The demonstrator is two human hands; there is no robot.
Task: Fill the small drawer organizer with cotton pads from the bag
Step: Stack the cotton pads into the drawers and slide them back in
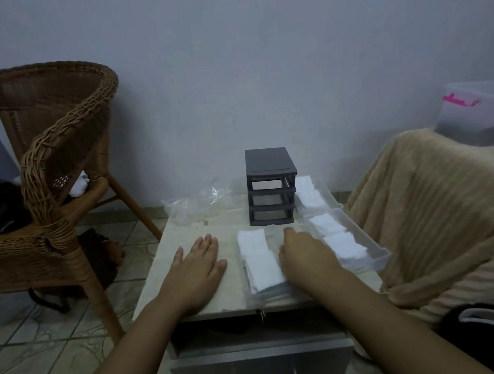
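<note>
A small dark grey drawer organizer [271, 185] stands at the back of the table; its top slot is empty and two drawers sit in the lower slots. In front of it lies a clear drawer [257, 297] holding a row of white cotton pads [259, 261]. My right hand [305, 255] rests on that drawer's right side, fingers stretched forward, thumb beside the pads. My left hand [198, 262] lies flat on the tabletop to the left of the drawer. A crumpled clear plastic bag [200, 204] lies left of the organizer.
A long clear tray [374, 254] with more white pads runs along the table's right edge. A wicker chair [51, 170] stands to the left and a blanket-covered seat [430, 219] to the right. The table's own drawer [259, 356] hangs open below.
</note>
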